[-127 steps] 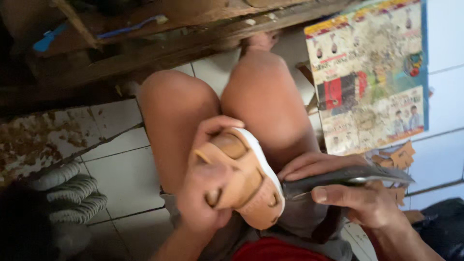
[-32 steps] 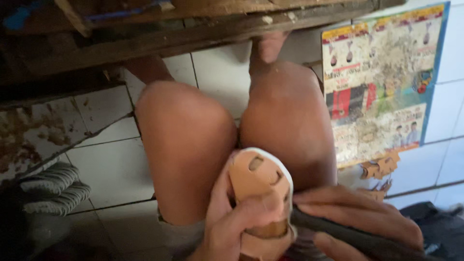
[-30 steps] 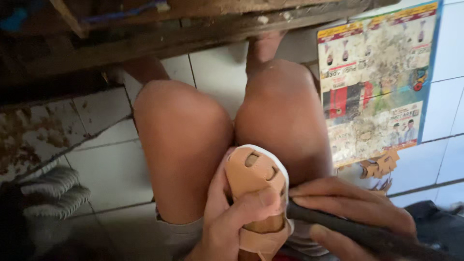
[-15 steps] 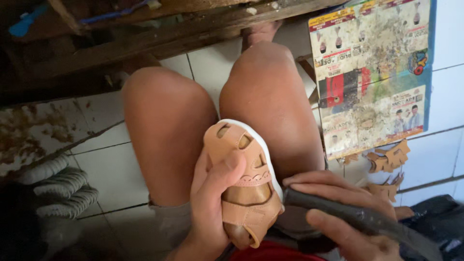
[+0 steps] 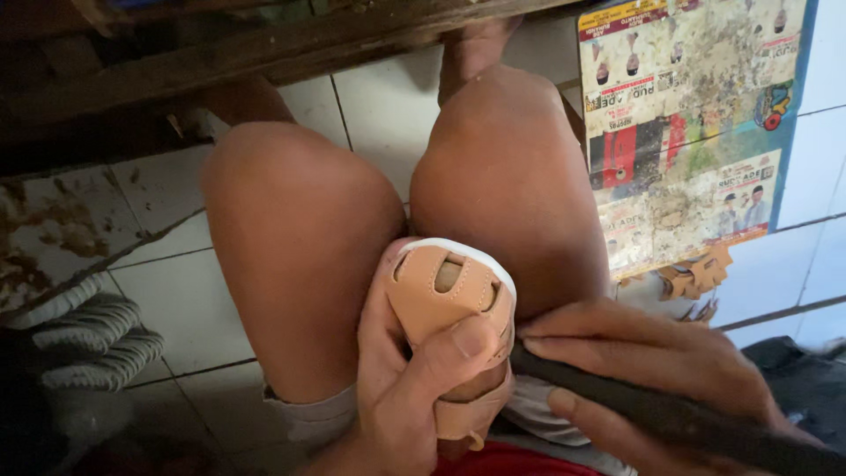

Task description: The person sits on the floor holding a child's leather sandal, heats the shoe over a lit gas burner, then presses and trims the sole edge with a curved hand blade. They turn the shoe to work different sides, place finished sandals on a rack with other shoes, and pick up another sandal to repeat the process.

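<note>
A small tan sandal with a white sole stands toe-up between my bare knees. My left hand wraps around it from the left, thumb pressed across its front strap. My right hand is closed on a dark, long tool handle that runs toward the lower right. The tool's front end sits against the sandal's right side, hidden behind my fingers.
White floor tiles lie under my legs. A stained printed paper sheet covers the floor at right, with tan leather scraps at its lower edge. Grey ribbed soles are stacked at left. A dark wooden bench edge crosses the top.
The sandal has turned more upright and shifted right, closer to my right knee. My left thumb now lies across its strap, and my right hand has come up against its side.
</note>
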Action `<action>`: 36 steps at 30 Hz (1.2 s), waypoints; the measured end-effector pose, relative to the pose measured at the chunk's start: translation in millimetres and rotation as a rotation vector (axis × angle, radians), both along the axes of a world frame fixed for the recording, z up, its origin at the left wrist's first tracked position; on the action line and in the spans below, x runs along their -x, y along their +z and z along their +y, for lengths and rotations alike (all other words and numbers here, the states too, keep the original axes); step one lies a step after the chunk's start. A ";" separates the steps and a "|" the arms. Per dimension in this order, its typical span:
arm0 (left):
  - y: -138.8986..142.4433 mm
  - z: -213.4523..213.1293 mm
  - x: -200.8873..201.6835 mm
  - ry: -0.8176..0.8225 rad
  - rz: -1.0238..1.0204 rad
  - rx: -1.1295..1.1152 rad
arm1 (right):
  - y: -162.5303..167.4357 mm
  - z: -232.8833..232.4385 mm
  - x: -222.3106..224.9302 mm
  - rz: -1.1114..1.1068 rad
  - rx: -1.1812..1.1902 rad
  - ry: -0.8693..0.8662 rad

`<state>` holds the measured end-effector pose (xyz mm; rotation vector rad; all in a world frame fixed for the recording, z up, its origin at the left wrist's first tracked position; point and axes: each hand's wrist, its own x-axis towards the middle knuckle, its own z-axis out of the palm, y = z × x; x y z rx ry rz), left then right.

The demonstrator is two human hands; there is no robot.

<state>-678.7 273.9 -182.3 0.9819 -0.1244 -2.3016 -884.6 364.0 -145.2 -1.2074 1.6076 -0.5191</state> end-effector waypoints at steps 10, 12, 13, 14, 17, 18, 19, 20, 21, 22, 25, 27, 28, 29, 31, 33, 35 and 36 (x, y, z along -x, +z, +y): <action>5.5 -8.5 1.4 0.053 0.155 -0.124 | 2.3 -15.1 -7.0 0.129 0.447 0.071; 5.1 -8.8 -1.8 0.022 0.195 -0.186 | 5.9 -19.3 -2.9 -0.042 0.112 -0.048; 4.5 -8.4 -3.3 0.051 0.242 -0.227 | 7.5 -22.3 -0.9 -0.098 -0.017 -0.113; 3.4 -7.7 -4.5 0.080 0.294 -0.257 | 9.5 -25.9 0.8 -0.147 -0.144 -0.185; -2.2 -5.9 -6.7 0.068 0.266 -0.250 | 7.3 -32.5 -6.6 -0.274 -0.228 -0.366; -4.5 -5.6 -7.0 0.046 0.221 -0.237 | 5.0 -32.4 -12.1 -0.340 -0.124 -0.406; -6.6 -5.4 -7.1 0.036 0.194 -0.199 | 4.0 -31.7 -14.8 -0.401 -0.028 -0.456; -8.5 -5.3 -7.3 0.021 0.169 -0.169 | 3.7 -30.2 -14.8 -0.432 -0.072 -0.519; -9.9 -5.2 -7.5 0.008 0.144 -0.138 | 3.2 -28.9 -13.7 -0.464 -0.116 -0.580; -10.7 -5.2 -8.0 0.019 0.173 -0.161 | 2.4 -26.9 -13.2 -0.498 -0.155 -0.633; -10.6 -5.8 -10.6 0.025 0.233 -0.233 | 5.1 -27.2 -4.4 -0.236 -0.041 -0.216; -9.2 -7.0 -12.4 -0.004 0.232 -0.298 | 7.2 -34.9 -4.4 -0.306 -0.045 -0.319; -8.3 -7.6 -12.9 -0.005 0.190 -0.329 | 8.2 -40.2 -8.1 -0.341 -0.040 -0.369; -7.4 -8.2 -13.2 -0.012 0.151 -0.353 | 9.6 -47.9 -10.2 -0.402 -0.062 -0.408; -6.3 -9.7 -13.6 -0.030 0.181 -0.349 | 13.7 -64.7 -11.2 -0.450 -0.091 -0.383; -6.6 -11.9 -14.2 -0.035 0.287 -0.287 | 17.2 -79.8 1.2 -0.372 -0.077 -0.147; -8.2 -14.1 -14.6 -0.117 0.176 -0.211 | 18.6 -79.4 13.1 -0.309 -0.104 0.011; -9.1 -14.6 -14.4 -0.165 0.133 -0.162 | 16.9 -73.8 18.3 -0.311 -0.129 0.005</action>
